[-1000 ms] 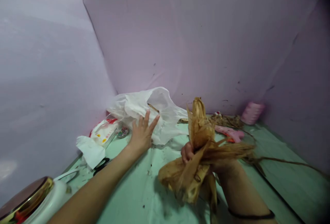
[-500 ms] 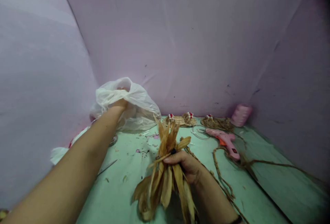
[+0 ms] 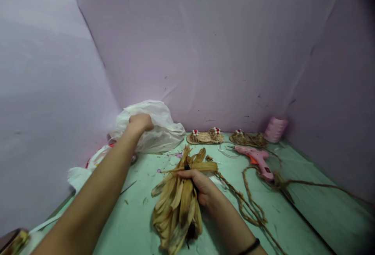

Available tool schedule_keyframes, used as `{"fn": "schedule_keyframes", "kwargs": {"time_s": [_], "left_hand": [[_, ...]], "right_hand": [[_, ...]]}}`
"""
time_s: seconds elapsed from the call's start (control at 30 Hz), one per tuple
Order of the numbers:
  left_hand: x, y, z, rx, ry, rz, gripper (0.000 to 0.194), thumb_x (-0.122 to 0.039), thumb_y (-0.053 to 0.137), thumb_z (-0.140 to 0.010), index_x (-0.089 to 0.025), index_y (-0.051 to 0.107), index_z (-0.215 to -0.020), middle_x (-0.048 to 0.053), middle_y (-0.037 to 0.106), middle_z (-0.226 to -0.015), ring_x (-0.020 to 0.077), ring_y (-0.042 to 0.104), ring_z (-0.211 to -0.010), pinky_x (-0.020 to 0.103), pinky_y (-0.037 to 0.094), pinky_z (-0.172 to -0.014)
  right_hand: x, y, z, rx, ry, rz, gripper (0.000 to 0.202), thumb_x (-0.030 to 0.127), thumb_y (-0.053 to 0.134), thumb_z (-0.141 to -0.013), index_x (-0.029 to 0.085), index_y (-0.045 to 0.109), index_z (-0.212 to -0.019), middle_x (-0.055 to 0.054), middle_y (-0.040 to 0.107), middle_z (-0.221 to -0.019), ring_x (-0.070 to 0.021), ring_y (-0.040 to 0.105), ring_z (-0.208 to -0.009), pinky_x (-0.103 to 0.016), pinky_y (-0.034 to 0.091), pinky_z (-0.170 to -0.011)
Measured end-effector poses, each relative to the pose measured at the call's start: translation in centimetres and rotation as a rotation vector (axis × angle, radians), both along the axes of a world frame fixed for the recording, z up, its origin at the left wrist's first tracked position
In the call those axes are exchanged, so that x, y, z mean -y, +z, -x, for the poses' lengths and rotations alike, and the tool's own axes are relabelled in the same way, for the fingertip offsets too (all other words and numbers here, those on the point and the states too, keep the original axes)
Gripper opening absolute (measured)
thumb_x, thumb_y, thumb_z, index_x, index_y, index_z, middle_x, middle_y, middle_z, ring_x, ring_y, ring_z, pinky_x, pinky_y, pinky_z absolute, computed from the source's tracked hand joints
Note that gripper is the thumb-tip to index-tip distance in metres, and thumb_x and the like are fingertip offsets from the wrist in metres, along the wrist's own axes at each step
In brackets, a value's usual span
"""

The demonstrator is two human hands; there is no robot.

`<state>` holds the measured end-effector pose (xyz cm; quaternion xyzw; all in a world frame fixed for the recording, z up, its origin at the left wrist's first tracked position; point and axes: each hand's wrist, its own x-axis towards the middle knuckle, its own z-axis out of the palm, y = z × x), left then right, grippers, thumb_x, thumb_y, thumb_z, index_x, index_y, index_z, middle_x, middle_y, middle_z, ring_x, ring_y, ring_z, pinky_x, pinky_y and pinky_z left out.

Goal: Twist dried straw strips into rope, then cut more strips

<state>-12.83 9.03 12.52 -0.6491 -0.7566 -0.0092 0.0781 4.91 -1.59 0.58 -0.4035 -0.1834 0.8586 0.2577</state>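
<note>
My right hand (image 3: pixel 199 184) is closed round a bundle of dried, yellow-brown leaf strips (image 3: pixel 175 212), bound near its top with a dark tie. The strips fan downward over the green table. Farther back on the left, my left hand (image 3: pixel 141 122) is at the white plastic bag (image 3: pixel 164 130), its back toward me. The fingers are curled in and mostly hidden, so what they hold, if anything, cannot be made out.
Two woven pieces with red and white beads (image 3: pixel 205 137) lie along the back wall. Right of them are a pink thread spool (image 3: pixel 275 130), a pink glue gun (image 3: pixel 256 159) and braided cord (image 3: pixel 249 208). White cloth (image 3: pixel 78 176) lies at left.
My left hand has come out of the bag's opening, and the bag has sunk lower. The leaf bundle in my right hand has turned and shifted slightly left.
</note>
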Motion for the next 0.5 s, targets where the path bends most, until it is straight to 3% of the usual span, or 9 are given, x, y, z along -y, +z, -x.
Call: {"fn": "schedule_keyframes", "kwargs": {"time_s": [0.1,0.17,0.2,0.23,0.3,0.4,0.5], "left_hand": [[1.6,-1.1,-2.7,-0.056,-0.031,-0.133,0.038,-0.037,0.043,-0.076,-0.012,0.061,-0.099,0.019,0.06,-0.097,0.032,0.053,-0.094,0.042,0.04,-0.078],[0.9,-1.7,-3.3,-0.095,-0.248,-0.267,0.045,-0.038,0.037,-0.079,-0.018,0.048,-0.118,0.015,0.051,-0.117,0.0304,0.046,-0.107,0.043,0.034,-0.087],[0.1,-1.9,-3.0,-0.114,-0.274,-0.322,0.051,-0.037,0.038,-0.079,-0.019,0.037,-0.127,0.014,0.041,-0.129,0.0303,0.037,-0.116,0.044,0.028,-0.093],[-0.9,-2.1,-2.3,-0.111,-0.226,-0.329,0.054,-0.035,0.036,-0.08,-0.018,0.031,-0.13,0.014,0.031,-0.136,0.0306,0.03,-0.121,0.045,0.024,-0.095],[-3.0,-2.8,-0.1,-0.013,0.005,-0.107,0.051,-0.033,0.032,-0.082,-0.012,0.034,-0.128,0.017,0.032,-0.135,0.0303,0.032,-0.12,0.044,0.025,-0.094],[-5.0,-4.4,2.6,0.04,0.093,0.036,0.043,-0.03,0.039,-0.078,-0.01,0.053,-0.113,0.019,0.049,-0.12,0.0316,0.043,-0.11,0.046,0.029,-0.091],[-4.6,-5.0,2.3,0.052,0.159,0.028,0.043,-0.027,0.045,-0.073,-0.006,0.056,-0.108,0.024,0.05,-0.117,0.0373,0.043,-0.107,0.051,0.031,-0.086]], "right_hand": [[0.1,0.0,0.1,-0.014,-0.004,-0.008,0.022,0.015,0.046,-0.069,0.005,0.06,-0.083,-0.011,0.067,-0.062,-0.0201,0.063,-0.056,-0.033,0.049,-0.066],[0.0,-0.1,0.0,-0.049,-0.018,-0.017,0.023,0.013,0.046,-0.068,0.004,0.06,-0.085,-0.012,0.068,-0.065,-0.0201,0.064,-0.059,-0.033,0.049,-0.069],[0.0,-0.1,-0.1,-0.064,-0.021,-0.02,0.023,0.012,0.046,-0.068,0.004,0.06,-0.085,-0.012,0.068,-0.066,-0.0199,0.064,-0.059,-0.033,0.049,-0.07],[-0.1,-0.2,-0.1,-0.074,-0.015,-0.02,0.023,0.012,0.046,-0.068,0.003,0.06,-0.084,-0.012,0.068,-0.066,-0.0196,0.064,-0.06,-0.032,0.049,-0.07],[-0.2,-0.4,-0.3,-0.071,0.011,-0.011,0.022,0.011,0.046,-0.068,0.003,0.061,-0.082,-0.011,0.067,-0.063,-0.0185,0.064,-0.057,-0.03,0.049,-0.068],[-0.2,-0.5,-0.3,-0.05,0.045,-0.001,0.019,0.012,0.047,-0.069,0.003,0.061,-0.078,-0.011,0.066,-0.059,-0.0174,0.063,-0.054,-0.029,0.049,-0.065],[-0.1,-0.4,-0.3,-0.048,0.055,-0.017,0.018,0.012,0.047,-0.069,0.004,0.061,-0.076,-0.01,0.066,-0.059,-0.0171,0.063,-0.055,-0.028,0.048,-0.066]]}}
